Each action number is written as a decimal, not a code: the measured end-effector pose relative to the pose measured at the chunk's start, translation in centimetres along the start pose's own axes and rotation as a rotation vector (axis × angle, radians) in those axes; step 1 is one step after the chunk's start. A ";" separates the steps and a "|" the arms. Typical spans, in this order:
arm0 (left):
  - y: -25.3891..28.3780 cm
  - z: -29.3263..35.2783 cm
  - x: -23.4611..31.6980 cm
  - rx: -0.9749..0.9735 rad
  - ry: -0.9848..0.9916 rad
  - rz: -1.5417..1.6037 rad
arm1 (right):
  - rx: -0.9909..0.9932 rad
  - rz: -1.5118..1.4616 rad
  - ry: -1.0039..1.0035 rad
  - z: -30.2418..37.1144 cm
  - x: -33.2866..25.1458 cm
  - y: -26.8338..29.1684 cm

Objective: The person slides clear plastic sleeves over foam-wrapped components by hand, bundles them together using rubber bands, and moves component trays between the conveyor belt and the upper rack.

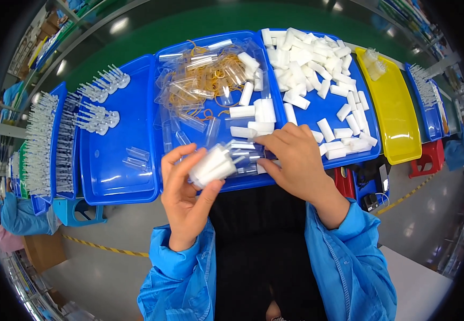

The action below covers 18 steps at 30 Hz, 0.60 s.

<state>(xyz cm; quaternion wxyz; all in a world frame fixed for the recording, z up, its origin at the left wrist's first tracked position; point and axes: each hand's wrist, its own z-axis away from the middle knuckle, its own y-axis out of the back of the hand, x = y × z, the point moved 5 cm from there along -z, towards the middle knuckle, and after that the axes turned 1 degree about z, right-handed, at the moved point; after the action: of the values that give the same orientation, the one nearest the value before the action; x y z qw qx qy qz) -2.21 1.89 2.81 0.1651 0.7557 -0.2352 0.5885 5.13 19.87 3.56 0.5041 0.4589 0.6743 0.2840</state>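
Observation:
My left hand (185,187) is closed round a bundle of white cylinders (214,167), with clear plastic ends jutting from its right side. The bundle is slightly blurred, and it is tilted above the front edge of the middle blue tray (163,155). My right hand (295,158) reaches over the same tray's front right corner. Its thumb and forefinger are curled round a clear plastic tube (250,151) among several lying there; the exact grip is partly hidden. Just beyond, white cylinders (264,111) lie beside a tangle of amber rubber bands (224,72) and more clear tubes.
A blue tray of loose white cylinders (304,59) stands to the right, beside a yellow tray (395,115). On the left, another blue tray (117,184) holds clear pronged parts (101,117). Racks of pronged parts (42,144) stand farther left. Stools (79,211) stand below.

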 end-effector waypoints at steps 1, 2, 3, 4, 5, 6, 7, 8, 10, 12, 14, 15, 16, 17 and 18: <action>0.0 0.2 -0.1 -0.040 0.002 -0.008 | -0.021 0.060 -0.007 -0.2 0.1 -0.2; 0.2 0.3 -0.2 -0.030 0.002 -0.008 | -0.027 0.059 0.001 -0.3 -0.2 -0.3; 0.3 0.3 -0.4 -0.036 -0.002 -0.023 | -0.038 0.067 -0.004 -0.6 -0.3 -0.4; 0.3 0.3 -0.6 -0.042 -0.007 -0.039 | -0.048 0.075 -0.009 -0.8 -0.3 -0.5; 0.2 0.4 -0.6 -0.036 -0.012 -0.036 | -0.049 0.079 -0.003 -1.0 -0.3 -0.5; 0.3 0.5 -0.6 0.010 0.019 0.019 | -0.077 0.060 0.006 -1.2 -0.2 -0.7; 0.4 0.6 -0.6 0.056 0.050 0.075 | -0.105 0.040 0.016 -1.4 -0.2 -0.9; 0.4 0.6 -0.5 0.063 0.043 0.072 | -0.102 0.040 0.026 -1.6 -0.2 -1.0; 0.4 0.7 -0.7 0.082 0.038 0.058 | -0.093 0.016 0.029 -1.7 -0.1 -1.1; 0.7 0.8 -0.9 0.099 -0.023 -0.026 | -0.070 0.008 0.013 -1.6 -0.1 -1.4; 0.9 0.9 -0.8 0.125 -0.075 -0.031 | -0.051 -0.005 -0.004 -1.5 -0.4 -1.5; 0.9 0.8 -0.9 0.124 -0.075 -0.029 | -0.015 -0.028 0.000 -1.5 -0.6 -1.5; 1.0 0.7 -0.8 0.132 -0.089 -0.009 | 0.020 -0.052 0.005 -1.6 -0.8 -1.4; 1.0 0.6 -0.7 0.140 -0.102 0.010 | 0.021 -0.051 0.004 -1.6 -1.0 -1.7; 1.1 0.6 -0.8 0.140 -0.102 0.010 | 0.040 -0.039 0.013 -1.6 -1.1 -2.0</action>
<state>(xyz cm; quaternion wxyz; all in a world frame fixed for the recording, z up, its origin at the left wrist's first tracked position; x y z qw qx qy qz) -2.48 0.75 1.83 0.0969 0.7933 -0.2053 0.5649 3.02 18.13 2.85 0.4957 0.4538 0.6921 0.2634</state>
